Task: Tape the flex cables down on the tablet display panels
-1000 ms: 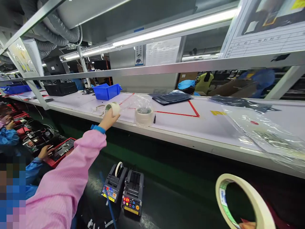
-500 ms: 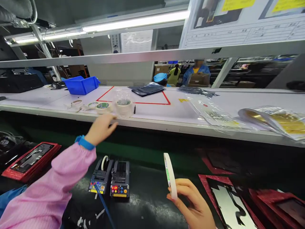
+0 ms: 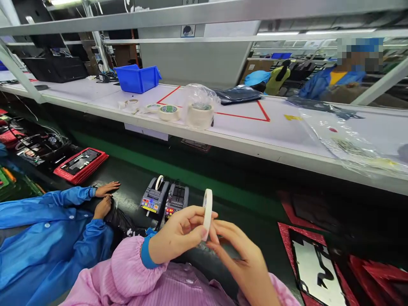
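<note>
1 thin roll of white tape (image 3: pixel 208 214) is up in the air, lower than the blue bin (image 3: pixel 137 79), nearer & to its R. L hand (image 3: pixel 178 233) pinches it, thumb on its side, w/ 1 blue band (image 3: pixel 148 253) on the wrist. R hand (image 3: pixel 244 255) has its tips at the roll's low edge; can't tell if they pinch it or just touch.

On the white shelf (image 3: pixel 236 129): 1 tape ring (image 3: pixel 130 103) just in front of the bin, 2 tape rolls (image 3: pixel 168 112) in front & a bit R, then more tape in 1 clear bag (image 3: pixel 200 114) further R (can't tell the no. of rolls).

Lower than the bin & a bit R: 2 tape machines (image 3: pixel 155 197), the L one w/ 1 white roll. Low & L of the bin: 1 red stack (image 3: pixel 81 163), plus 1 co-worker in a blue coat (image 3: pixel 47 242), both hands on the dark table (image 3: pixel 130 187). Low & far R of it: 1 shiny panel (image 3: pixel 310 259) on red wrap.
</note>
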`<state>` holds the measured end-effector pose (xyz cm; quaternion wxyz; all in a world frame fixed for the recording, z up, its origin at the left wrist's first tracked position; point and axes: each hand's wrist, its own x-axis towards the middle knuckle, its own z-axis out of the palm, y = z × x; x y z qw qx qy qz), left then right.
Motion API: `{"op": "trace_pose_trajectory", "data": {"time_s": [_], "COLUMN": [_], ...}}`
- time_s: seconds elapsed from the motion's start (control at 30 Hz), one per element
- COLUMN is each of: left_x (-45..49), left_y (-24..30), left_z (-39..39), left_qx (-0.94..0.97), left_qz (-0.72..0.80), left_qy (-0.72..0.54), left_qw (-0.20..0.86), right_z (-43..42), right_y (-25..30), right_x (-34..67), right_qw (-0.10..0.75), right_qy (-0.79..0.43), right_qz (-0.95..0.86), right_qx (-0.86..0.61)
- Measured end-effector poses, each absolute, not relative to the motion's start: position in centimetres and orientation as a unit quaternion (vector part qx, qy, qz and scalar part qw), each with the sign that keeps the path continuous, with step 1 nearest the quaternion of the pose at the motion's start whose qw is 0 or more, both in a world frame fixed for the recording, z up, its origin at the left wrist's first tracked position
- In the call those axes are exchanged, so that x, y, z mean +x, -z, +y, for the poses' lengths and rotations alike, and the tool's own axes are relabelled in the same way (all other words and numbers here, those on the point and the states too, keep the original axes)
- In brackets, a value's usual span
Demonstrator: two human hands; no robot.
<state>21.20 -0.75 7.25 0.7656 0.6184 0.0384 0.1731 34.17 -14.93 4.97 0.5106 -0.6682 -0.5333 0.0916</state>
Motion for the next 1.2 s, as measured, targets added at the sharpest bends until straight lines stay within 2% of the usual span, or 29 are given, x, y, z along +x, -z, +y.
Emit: {"op": "trace_pose_trajectory", "data": {"time_s": [0.07, 0.13, 0.23, 0.4, 0.67, 0.73, 0.97, 1.2], "left_x": [20.5, 19.9, 19.5, 19.4, 19.5, 19.7, 20.1, 19.9], "left_y": [-7.0, -7.4, -8.1, -8.2, -7.5, -7.6, -7.7, -7.1], "left_z": [-1.0, -1.2, -1.6, -2.2, -2.8, -2.9, -2.8, -2.8], "left_qx": [0.659, 0.741, 0.826, 0.870, 0.920, 0.928, 0.944, 0.948], "left_qz": [0.067, 0.100, 0.108, 0.098, 0.138, 0.148, 0.172, 0.179], "left_qy": [-0.204, -0.209, -0.220, -0.270, -0.280, -0.267, -0.226, -0.210], "left_qw": [0.721, 0.630, 0.508, 0.401, 0.237, 0.215, 0.170, 0.157], "right_z": [-15.8, -16.3, -15.9, -14.4, -14.1, -13.8, -12.6, -12.5], "right_y": [-6.1, -7.3, -8.4, -8.6, -8.1, -7.9, -6.8, -5.4], "right_x": [34.2, 33.9, 33.3, 33.0, 33.3, 33.2, 33.1, 33.3], "right_qw": [0.493, 0.494, 0.508, 0.486, 0.365, 0.360, 0.417, 0.462], "right_qy": [-0.051, 0.016, 0.101, 0.148, 0.237, 0.250, 0.275, 0.178], "right_qz": [-0.510, -0.492, -0.528, -0.558, -0.593, -0.586, -0.579, -0.518], "right_qx": [-0.703, -0.717, -0.673, -0.656, -0.678, -0.682, -0.644, -0.698]}}
